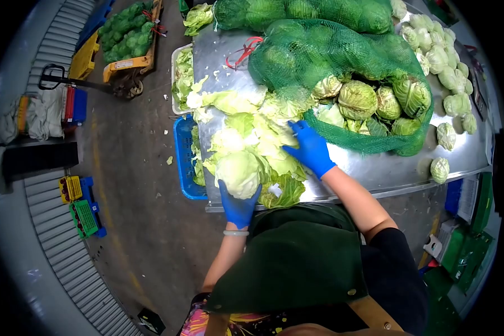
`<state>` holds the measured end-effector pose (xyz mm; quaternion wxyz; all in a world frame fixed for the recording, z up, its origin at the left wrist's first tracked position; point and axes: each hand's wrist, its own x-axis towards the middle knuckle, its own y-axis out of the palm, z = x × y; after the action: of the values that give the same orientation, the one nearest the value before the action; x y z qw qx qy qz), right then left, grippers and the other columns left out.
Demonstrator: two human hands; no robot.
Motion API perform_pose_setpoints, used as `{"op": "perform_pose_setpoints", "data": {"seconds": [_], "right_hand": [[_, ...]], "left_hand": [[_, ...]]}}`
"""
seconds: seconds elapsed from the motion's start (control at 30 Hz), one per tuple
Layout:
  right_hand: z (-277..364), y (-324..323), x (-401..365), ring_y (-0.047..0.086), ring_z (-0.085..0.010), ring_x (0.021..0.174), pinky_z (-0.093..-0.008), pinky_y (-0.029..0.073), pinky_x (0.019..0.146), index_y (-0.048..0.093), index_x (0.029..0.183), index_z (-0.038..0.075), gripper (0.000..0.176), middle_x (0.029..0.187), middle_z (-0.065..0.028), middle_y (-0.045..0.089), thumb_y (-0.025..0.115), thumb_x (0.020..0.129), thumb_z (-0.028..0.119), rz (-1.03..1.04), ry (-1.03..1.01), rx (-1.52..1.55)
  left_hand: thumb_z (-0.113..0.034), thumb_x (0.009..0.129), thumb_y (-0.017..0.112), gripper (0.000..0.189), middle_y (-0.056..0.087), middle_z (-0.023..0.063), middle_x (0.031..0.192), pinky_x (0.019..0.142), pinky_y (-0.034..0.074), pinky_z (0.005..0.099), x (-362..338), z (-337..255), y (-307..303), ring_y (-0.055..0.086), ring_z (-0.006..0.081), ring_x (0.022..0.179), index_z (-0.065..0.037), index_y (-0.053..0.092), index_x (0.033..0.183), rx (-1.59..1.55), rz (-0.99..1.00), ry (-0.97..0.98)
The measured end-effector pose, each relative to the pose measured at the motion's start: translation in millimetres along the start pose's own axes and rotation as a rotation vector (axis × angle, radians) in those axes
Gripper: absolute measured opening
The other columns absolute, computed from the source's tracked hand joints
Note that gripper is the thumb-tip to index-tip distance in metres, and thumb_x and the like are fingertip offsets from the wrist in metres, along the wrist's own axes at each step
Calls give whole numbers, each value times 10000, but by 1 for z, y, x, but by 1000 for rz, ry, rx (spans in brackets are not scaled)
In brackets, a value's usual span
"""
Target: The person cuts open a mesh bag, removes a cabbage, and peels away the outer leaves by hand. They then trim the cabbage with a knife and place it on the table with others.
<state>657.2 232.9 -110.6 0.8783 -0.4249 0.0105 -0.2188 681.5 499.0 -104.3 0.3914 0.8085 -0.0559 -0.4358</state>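
Observation:
My left hand (238,207), in a blue glove, is closed around the lower side of a pale, peeled cabbage (238,172) at the table's near edge. My right hand (312,150), also gloved in blue, lies with its fingers spread over the loose cabbage leaves (243,124) heaped on the metal table (347,173). Just beyond that hand, a green mesh sack (330,56) lies with its mouth open, and several untrimmed cabbages (357,99) show in it. A darker green leaf (285,190) rests between my hands at the edge.
Trimmed cabbages (439,59) line the table's right side. A second full mesh sack (302,12) lies at the back. Left of the table stand a blue crate (186,159) and a white bin (176,84) with leaves. A pallet jack (117,84) and roller conveyor (56,224) are farther left.

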Motion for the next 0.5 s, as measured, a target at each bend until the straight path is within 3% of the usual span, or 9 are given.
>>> {"op": "perform_pose_setpoints", "data": {"seconds": [0.03, 0.1, 0.17, 0.23, 0.27, 0.3, 0.37, 0.4, 0.5], "right_hand": [[12, 5, -8, 650, -331, 938, -398, 541, 787, 535, 1358, 137, 605, 1193, -150, 591, 752, 828, 330, 75, -66, 75], [52, 1, -19, 649, -318, 927, -402, 528, 805, 533, 1352, 127, 614, 1218, -141, 560, 764, 830, 355, 452, 130, 379], [61, 25, -37, 653, -310, 920, -389, 526, 806, 533, 1328, 122, 627, 1199, -132, 559, 787, 811, 371, 361, 45, 453], [52, 31, -33, 644, -314, 974, -378, 519, 837, 538, 1299, 116, 624, 1183, -128, 561, 807, 791, 357, 388, 259, 510], [39, 40, -35, 639, -308, 998, -369, 513, 852, 542, 1279, 109, 614, 1166, -120, 566, 817, 780, 335, 324, 215, 523], [33, 38, -34, 639, -308, 998, -369, 513, 852, 542, 1279, 109, 614, 1166, -120, 566, 817, 780, 335, 329, 215, 521], [27, 35, -31, 641, -297, 996, -365, 515, 842, 562, 1255, 97, 598, 1134, -113, 585, 825, 771, 330, 346, 102, 418], [24, 30, -29, 652, -290, 961, -364, 518, 831, 596, 1216, 84, 510, 1081, -110, 622, 793, 809, 320, 358, 115, 467], [16, 29, -28, 669, -304, 898, -376, 529, 811, 629, 1205, 116, 453, 1108, -102, 649, 754, 841, 356, 357, 104, 429]], "left_hand": [[-569, 970, 484, 714, 367, 148, 1509, 1084, 381, 578, -1, 5, 1, 377, 351, 1375, -114, 324, 1496, -27, 3, 14], [-576, 967, 487, 709, 396, 155, 1474, 1084, 394, 547, 1, 18, 7, 412, 345, 1337, -110, 339, 1480, -61, 24, -45], [-521, 965, 541, 674, 414, 160, 1439, 1080, 404, 522, 4, 21, 2, 447, 330, 1292, -96, 364, 1458, -32, -64, -115], [-339, 920, 668, 626, 511, 142, 1347, 1042, 445, 519, 7, 19, 5, 500, 362, 1238, -116, 398, 1439, 444, -347, 29], [-208, 825, 787, 851, 457, 149, 1374, 1031, 463, 466, 8, 19, 12, 472, 337, 1262, -106, 279, 1499, 581, -429, 226], [-208, 825, 787, 851, 457, 149, 1374, 1031, 463, 466, 16, 14, 5, 472, 337, 1262, -106, 279, 1499, 578, -432, 224], [-179, 735, 862, 1073, 385, 171, 1440, 1064, 433, 429, 40, -6, -26, 435, 317, 1303, -73, 155, 1536, 1526, 9, 785], [-197, 631, 930, 1201, 359, 191, 1462, 1088, 406, 409, 49, -10, -22, 414, 301, 1326, -19, 155, 1530, 1583, 70, 794], [-240, 610, 944, 1205, 371, 205, 1461, 1098, 391, 399, 59, -6, -5, 427, 293, 1320, 15, 189, 1514, 1565, 135, 661]]}}
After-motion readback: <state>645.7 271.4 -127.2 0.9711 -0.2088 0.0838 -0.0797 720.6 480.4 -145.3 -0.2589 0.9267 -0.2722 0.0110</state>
